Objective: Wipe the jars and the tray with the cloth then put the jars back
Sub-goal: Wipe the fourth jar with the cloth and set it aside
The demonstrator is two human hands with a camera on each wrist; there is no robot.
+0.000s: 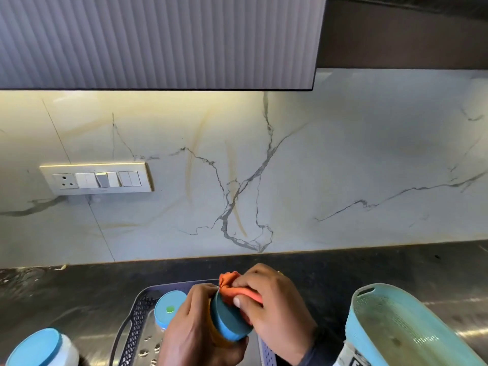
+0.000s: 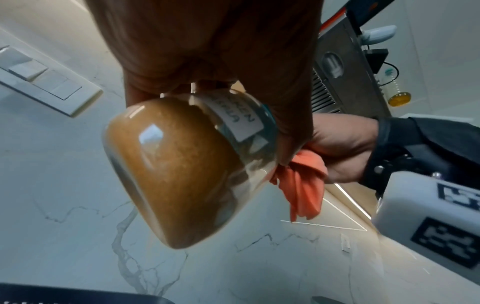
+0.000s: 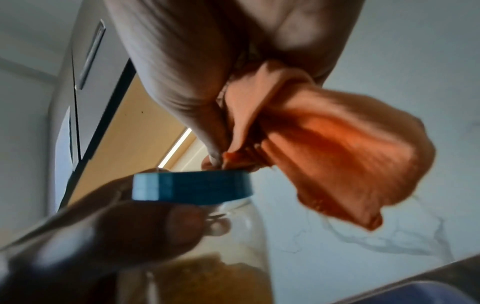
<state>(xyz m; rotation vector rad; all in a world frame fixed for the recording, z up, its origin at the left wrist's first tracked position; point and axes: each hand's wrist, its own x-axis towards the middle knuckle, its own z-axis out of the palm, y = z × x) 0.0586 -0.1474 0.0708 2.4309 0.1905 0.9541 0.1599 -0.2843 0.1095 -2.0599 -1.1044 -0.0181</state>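
Veined marble backsplash (image 1: pixel 290 167), switch panel (image 1: pixel 96 178), ribbed cabinet (image 1: pixel 158 40), dark counter (image 1: pixel 79 291).

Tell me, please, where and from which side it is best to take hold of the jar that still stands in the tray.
Probably by the blue lid of the jar in the tray, coming from straight above. It stands upright with the lid facing up. The left hand, holding the spice jar, crowds its right side, and the tray wall rises on its left.

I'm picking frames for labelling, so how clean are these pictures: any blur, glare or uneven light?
Head view: sharp, warm under-cabinet light on the wall's left, cooler right; edges bend. Left wrist view: window glare on the jar, its label only partly readable. Right wrist view: soft, the left hand dark and blurred, the cloth smeared, the lid clearer.
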